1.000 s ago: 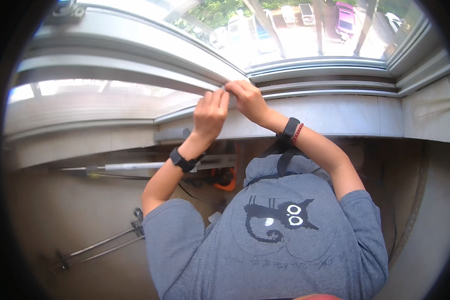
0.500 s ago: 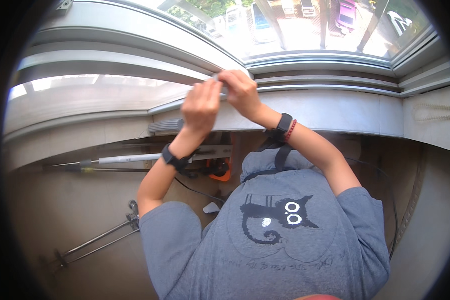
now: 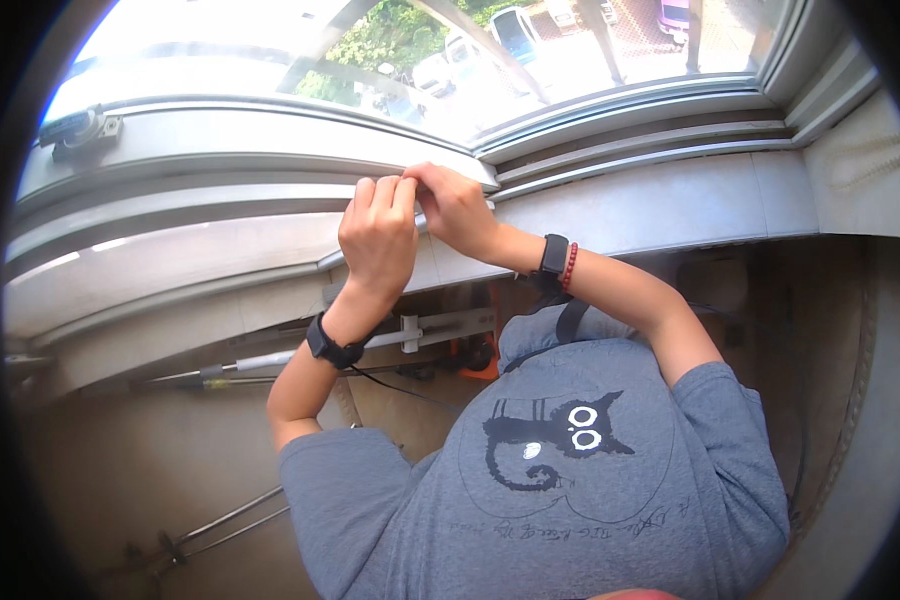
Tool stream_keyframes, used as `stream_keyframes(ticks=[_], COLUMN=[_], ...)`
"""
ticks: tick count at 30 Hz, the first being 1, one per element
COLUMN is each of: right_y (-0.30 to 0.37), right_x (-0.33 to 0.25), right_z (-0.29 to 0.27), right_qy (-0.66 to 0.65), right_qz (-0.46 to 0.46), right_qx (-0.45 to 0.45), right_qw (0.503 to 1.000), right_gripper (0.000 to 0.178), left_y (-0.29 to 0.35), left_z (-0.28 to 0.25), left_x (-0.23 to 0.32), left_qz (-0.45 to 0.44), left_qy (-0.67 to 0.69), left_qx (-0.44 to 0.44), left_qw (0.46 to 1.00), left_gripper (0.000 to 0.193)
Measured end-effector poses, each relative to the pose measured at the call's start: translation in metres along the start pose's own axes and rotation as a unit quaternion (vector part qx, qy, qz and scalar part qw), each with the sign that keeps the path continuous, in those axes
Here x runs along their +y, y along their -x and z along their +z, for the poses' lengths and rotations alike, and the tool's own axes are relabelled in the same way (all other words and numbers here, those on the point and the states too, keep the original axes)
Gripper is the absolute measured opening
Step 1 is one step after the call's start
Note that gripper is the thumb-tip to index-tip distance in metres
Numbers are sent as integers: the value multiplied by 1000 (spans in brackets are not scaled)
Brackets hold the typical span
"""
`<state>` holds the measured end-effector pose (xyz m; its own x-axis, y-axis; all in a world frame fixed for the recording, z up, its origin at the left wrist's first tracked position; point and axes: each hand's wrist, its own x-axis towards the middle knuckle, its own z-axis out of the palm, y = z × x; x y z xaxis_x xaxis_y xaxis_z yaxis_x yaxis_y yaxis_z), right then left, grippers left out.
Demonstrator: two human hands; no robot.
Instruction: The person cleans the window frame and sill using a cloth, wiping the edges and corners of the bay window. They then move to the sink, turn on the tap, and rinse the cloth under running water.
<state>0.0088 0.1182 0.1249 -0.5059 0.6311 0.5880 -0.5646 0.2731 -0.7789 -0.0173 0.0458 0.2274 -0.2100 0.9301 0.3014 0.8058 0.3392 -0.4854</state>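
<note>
My left hand [image 3: 378, 235] and my right hand [image 3: 457, 212] meet at the silver window frame [image 3: 260, 165], near its corner. The left fingers are bent over the frame's lower rail, the knuckles facing me. Beside them, my right hand is closed in a pinch, thumb side against the left fingertips. What the fingers hold, if anything, is hidden behind them. Right of the hands runs the grooved window track [image 3: 660, 145], darkened inside, above a pale tiled sill [image 3: 660, 200].
A latch [image 3: 85, 132] sits on the frame at far left. Below the sill lie a white pole [image 3: 270, 358] and an orange object [image 3: 482, 368]. Metal rods [image 3: 232, 525] are at lower left. A beaded cord [image 3: 875, 165] hangs at right. Parked cars show through the glass.
The view has swung left, showing more of the left frame and its latch. Both hands stay together at the frame and appear slightly lower and further left in the picture.
</note>
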Motion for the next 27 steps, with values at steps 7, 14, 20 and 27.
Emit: stream_keyframes(ticks=[7,14,20,27], right_y=[60,47,45,75], right_x=[67,38,31,71], right_z=[-7,-7,3,-15], right_qy=[107,63,22,80], right_qz=[-12,49,26,34], right_qx=[7,18,58,1], right_qw=[994,997,998,996], right_gripper=[23,17,25,27], left_y=[41,28,38,64], left_z=[73,44,34,85], left_x=[30,20,17,46], left_qz=[39,45,-41,-35], left_qy=[7,32,58,93], left_qx=[-57,-60,16,-37], left_qw=[998,997,997,994], left_gripper=[15,9,15,14])
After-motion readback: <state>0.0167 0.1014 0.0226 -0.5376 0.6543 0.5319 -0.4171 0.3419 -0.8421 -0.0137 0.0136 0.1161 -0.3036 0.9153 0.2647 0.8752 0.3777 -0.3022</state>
